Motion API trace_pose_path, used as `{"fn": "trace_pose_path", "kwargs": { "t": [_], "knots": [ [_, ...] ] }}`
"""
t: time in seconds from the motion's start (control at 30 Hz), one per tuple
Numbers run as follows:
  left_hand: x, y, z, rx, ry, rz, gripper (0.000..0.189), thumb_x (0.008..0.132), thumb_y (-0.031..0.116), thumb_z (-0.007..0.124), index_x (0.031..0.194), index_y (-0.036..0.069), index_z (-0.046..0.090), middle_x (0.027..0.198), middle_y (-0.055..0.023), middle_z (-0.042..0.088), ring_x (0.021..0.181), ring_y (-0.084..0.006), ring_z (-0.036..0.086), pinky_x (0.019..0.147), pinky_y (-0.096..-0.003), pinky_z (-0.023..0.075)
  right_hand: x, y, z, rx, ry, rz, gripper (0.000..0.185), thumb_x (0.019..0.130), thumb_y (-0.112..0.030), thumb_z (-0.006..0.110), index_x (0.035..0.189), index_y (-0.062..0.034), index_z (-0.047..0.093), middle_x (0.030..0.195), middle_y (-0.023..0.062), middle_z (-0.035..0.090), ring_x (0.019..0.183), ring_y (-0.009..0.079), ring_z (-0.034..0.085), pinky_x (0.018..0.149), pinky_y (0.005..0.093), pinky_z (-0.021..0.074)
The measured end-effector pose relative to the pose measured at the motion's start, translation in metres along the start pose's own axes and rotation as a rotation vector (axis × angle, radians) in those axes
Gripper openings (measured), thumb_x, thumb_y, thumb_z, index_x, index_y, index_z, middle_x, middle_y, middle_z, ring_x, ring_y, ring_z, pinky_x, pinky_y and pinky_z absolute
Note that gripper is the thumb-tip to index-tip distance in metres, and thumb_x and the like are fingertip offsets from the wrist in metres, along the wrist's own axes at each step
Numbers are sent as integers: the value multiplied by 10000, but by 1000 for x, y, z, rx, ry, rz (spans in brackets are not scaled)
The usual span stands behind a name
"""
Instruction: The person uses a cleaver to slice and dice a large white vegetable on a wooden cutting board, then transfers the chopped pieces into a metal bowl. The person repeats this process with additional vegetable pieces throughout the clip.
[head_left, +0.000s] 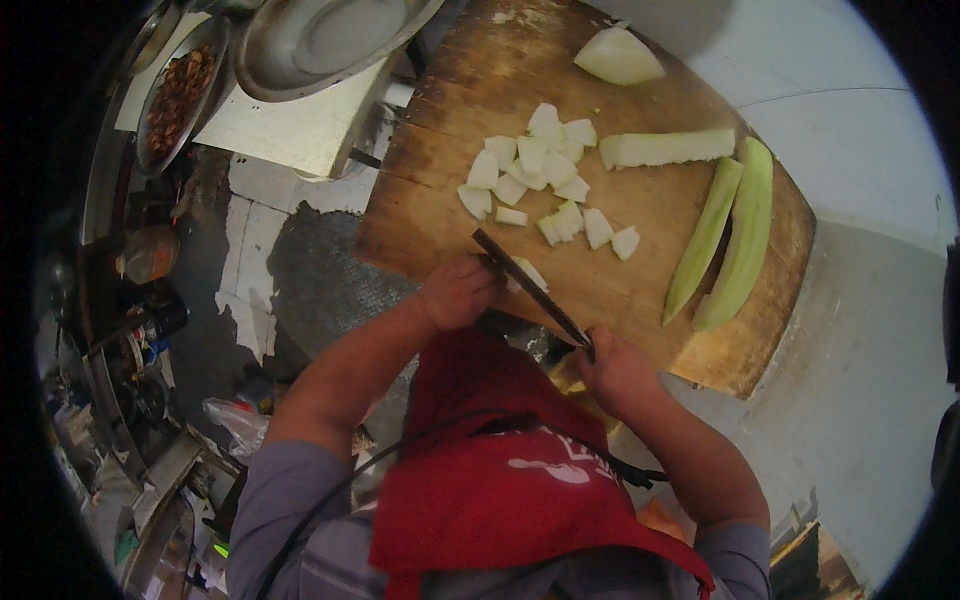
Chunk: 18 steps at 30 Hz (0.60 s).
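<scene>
My right hand grips a knife, seen nearly edge-on as a dark narrow bar slanting up and left over the wooden cutting board. At the near edge of the board, my left hand has its fingers curled close to the blade's far end. A pale piece of peeled gourd lies by the blade and the left fingertips; whether the fingers grip it is hidden. Beyond the knife is a loose cluster of cut gourd pieces.
To the right lie a pale gourd strip and two long green-skinned wedges. A larger gourd chunk sits at the far edge. At upper left, a metal basin and a dish of brown food rest on a pale surface.
</scene>
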<state>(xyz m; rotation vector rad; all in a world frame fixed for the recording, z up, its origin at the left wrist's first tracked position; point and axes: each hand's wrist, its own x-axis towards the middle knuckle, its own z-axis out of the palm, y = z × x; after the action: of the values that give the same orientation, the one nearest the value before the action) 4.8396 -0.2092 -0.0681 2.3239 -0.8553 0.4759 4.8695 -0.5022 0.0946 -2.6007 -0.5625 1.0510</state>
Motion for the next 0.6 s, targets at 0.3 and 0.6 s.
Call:
{"fn": "trace_pose_path", "kwargs": {
  "t": [0.3, 0.6],
  "knots": [
    [-3, -1, 6, 39, -288, -87, 247, 687, 180, 645, 911, 84, 687, 1051, -66, 657, 893, -273, 607, 772, -400, 537, 24, 3, 16, -14, -86, 82, 307, 935, -280, 581, 1136, -48, 579, 985, 237, 682, 904, 446, 674, 799, 557, 534],
    [5, 0, 20, 137, -119, -342, 223, 756, 151, 660, 963, 73, 694, 1107, -96, 649, 955, -315, 584, 836, -427, 519, 6, 27, -9, -104, 228, 15, 289, 866, -232, 707, 1117, -104, 643, 945, 173, 691, 840, 402, 682, 720, 501, 555]
  ]
}}
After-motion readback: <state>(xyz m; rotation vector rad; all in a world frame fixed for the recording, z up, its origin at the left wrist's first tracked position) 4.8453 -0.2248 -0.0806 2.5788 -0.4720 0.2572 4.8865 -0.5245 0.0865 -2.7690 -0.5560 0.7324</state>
